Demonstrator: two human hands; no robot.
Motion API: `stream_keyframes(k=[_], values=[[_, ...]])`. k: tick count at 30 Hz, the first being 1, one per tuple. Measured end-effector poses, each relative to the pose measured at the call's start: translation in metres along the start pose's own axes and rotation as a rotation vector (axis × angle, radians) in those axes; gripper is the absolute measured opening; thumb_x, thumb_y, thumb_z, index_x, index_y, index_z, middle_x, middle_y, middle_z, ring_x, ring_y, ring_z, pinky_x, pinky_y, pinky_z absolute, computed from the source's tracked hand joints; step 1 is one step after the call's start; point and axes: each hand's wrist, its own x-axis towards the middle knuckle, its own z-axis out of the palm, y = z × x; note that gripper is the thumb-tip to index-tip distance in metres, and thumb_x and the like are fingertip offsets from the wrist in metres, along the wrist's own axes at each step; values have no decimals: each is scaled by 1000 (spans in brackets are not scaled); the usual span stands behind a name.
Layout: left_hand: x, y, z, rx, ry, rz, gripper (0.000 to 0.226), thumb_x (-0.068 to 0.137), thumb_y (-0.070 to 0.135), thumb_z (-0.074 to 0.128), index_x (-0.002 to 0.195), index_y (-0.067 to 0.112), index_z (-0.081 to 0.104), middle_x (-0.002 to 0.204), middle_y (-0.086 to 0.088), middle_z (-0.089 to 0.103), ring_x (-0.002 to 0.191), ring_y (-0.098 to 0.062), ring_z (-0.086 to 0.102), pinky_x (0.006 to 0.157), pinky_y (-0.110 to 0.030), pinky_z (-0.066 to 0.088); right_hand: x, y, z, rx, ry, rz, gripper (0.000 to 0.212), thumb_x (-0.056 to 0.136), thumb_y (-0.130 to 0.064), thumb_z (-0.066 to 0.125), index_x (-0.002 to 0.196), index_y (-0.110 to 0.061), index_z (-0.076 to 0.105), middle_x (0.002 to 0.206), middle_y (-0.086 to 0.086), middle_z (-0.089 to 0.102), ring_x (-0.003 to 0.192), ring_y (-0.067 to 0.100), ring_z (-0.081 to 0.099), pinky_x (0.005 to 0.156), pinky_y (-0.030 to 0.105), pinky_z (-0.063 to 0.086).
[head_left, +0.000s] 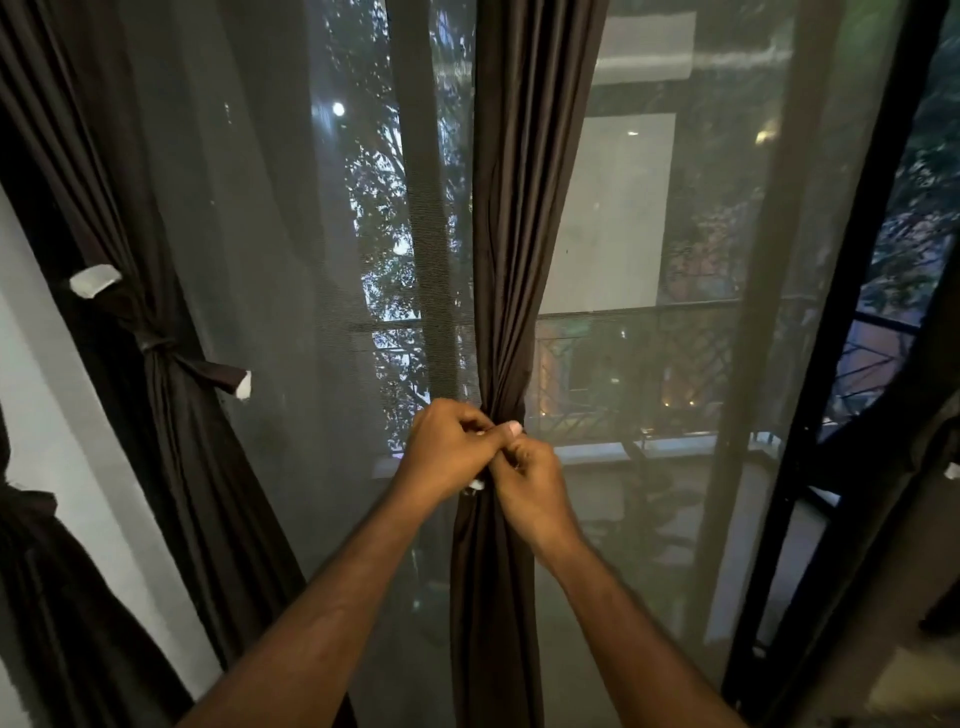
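Head view: both hands meet at the gathered waist of the middle curtain (506, 260), a dark brown drape that hangs upright, its long axis vertical, in front of the mesh screen (311, 260). The left hand (447, 447) is curled tight on one end of the tie-back (475, 486), whose white tab peeps out beneath it. The right hand (535, 483) pinches the other end, touching the left. The band lies crosswise to the curtain, equally near both hands, so I'd judge the ends must cross in front. Left of this curtain, a second curtain (171, 415) is bound by its own tie (156, 345).
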Motion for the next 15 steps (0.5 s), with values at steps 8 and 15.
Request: stream_keyframes(k=[8,15], values=[[11,10,14,126,-109,19,33,100,19,54,69,28,49,68,6,54,68,-16,53,71,-39,48,2,8,-40,-81,-228,-109,25,72,-6,86,92,-15,74,89,-4,76,86,13,73,80,36,59],[-1,4,39,4,-95,158,28,98,30,47,70,32,52,66,10,50,67,-5,50,64,-32,40,15,9,-75,-29,-237,-114,26,81,11,55,79,-10,71,69,6,69,59,23,68,65,44,55]])
